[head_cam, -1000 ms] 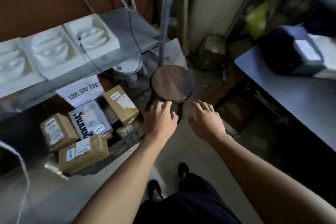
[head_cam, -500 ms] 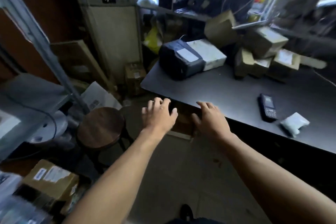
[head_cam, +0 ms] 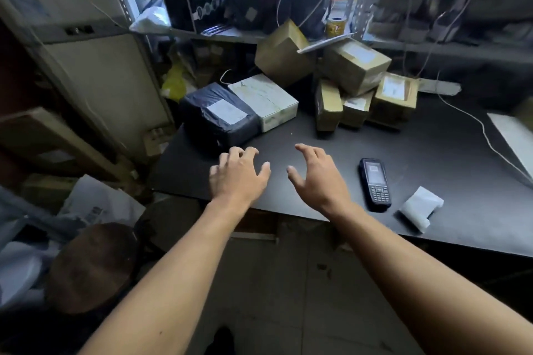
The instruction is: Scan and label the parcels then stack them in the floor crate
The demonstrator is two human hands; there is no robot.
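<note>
My left hand and my right hand hover side by side over the near part of the black table, fingers spread and loosely bent, holding nothing. Just beyond the left hand lies a black-wrapped parcel with a white label. A white box sits against it. Behind stands a pile of brown cardboard parcels, some tilted. A black handheld scanner lies flat to the right of my right hand. A small white packet lies near the table's front edge.
Shelves at the back hold a black carton, bags and cables. A white cable runs across the table's right side. A round wooden stool stands on the floor at the left, among bags and boxes.
The view swung right and up from the floor parcels and stool to the table. Both hands moved forward over the table top and spread apart.
</note>
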